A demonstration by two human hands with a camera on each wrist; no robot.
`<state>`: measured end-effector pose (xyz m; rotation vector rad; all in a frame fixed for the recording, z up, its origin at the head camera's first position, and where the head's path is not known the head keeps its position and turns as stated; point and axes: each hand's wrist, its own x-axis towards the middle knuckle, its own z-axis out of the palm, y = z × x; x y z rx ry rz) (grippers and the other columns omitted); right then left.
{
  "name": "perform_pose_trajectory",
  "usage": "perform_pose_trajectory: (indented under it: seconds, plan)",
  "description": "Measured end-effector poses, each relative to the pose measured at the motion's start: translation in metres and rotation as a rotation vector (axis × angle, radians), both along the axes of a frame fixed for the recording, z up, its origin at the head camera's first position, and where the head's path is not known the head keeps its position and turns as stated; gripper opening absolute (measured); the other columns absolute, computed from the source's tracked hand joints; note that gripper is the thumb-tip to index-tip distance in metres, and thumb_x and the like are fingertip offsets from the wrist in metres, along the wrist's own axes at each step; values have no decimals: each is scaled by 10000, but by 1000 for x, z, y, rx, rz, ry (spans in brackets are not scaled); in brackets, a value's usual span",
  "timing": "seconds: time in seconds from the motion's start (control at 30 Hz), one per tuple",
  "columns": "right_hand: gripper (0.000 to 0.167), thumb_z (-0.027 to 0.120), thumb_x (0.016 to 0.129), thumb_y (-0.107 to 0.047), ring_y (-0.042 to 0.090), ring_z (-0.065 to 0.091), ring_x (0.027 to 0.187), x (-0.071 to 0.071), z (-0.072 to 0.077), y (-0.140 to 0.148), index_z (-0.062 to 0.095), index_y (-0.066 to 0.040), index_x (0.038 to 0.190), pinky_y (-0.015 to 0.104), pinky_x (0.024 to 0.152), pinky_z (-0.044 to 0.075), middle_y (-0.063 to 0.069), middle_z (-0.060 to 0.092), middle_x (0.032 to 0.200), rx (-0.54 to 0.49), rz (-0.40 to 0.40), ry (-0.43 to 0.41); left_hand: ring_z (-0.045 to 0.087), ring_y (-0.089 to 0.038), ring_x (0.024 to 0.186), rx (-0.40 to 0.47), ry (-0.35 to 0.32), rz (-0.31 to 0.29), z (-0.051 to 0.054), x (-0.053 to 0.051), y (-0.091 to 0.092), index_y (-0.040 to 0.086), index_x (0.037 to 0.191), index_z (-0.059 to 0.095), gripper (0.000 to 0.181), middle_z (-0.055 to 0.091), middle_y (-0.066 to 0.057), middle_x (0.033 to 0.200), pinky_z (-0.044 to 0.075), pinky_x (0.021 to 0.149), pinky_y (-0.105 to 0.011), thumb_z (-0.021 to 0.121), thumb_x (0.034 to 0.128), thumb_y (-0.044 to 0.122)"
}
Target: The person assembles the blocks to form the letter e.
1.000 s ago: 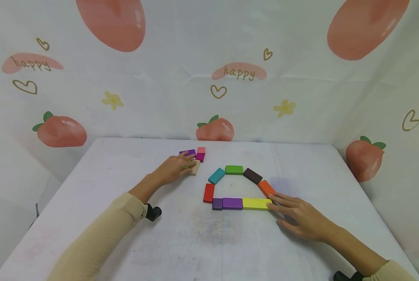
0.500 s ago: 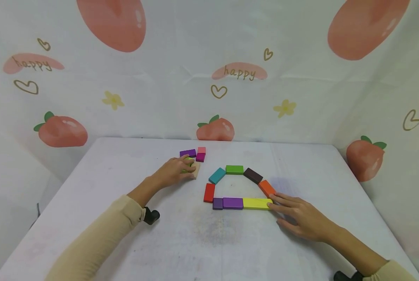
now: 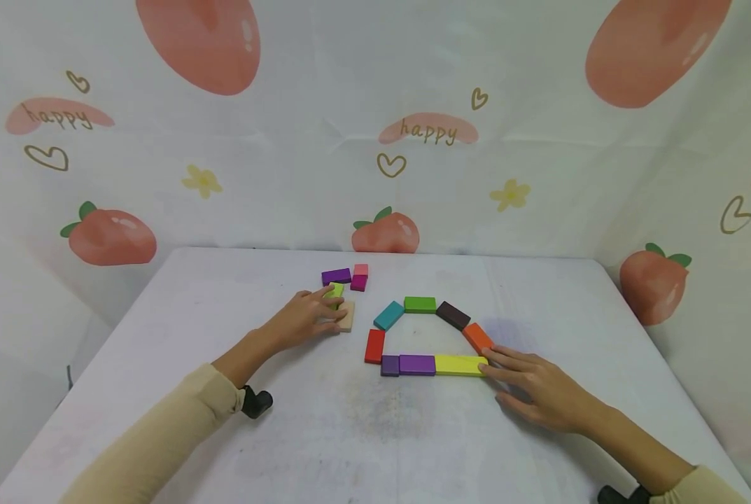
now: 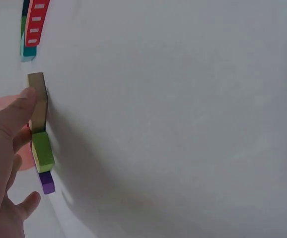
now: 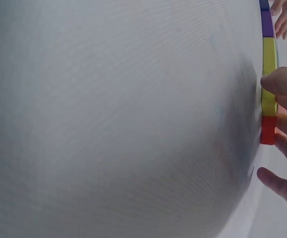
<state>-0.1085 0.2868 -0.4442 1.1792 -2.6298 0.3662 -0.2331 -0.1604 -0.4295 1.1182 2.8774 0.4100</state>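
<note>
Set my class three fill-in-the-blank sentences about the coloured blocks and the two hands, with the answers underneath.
1. In the bottom row, the block directly left of the yellow block is ____.
2. Going round the outline, the teal block lies between the green block and the ____ block.
3. The left hand touches the beige block, while the right hand touches the yellow block and the ____ block.

Missing words: purple; red; orange.
</note>
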Motion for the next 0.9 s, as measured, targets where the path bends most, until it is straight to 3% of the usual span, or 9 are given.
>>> perform_pose_trajectory:
  seconds: [0.4, 0.7, 0.9]
  plan:
    - [542, 807, 800, -220, 290, 561, 1274, -1, 0, 1, 667, -165, 1321, 528, 864, 547, 74, 579, 1416, 6, -1, 6, 571, -340, 1249, 75, 97, -89, -3, 22, -5, 113, 1162, 756, 365, 682, -114, 1250, 480, 992, -541, 806, 845, 287]
    - [545, 816, 779, -199, 298, 562, 1273, -1, 0, 1, 678, -155, 1305, 522, 876, 545, 81, 581, 1411, 2, 7, 10, 599, -310, 1191, 68, 152, -126, -5, 39, -8, 122, 1147, 766, 362, 683, -111, 1219, 526, 948, -482, 818, 832, 292]
    - [548, 818, 778, -204, 295, 564, 1271, 0, 0, 0, 678, -157, 1305, 518, 868, 549, 79, 581, 1412, 5, 2, 10, 599, -276, 1176, 49, 139, -166, -3, 49, -10, 153, 1150, 770, 358, 687, -80, 1200, 524, 956, -461, 812, 836, 321]
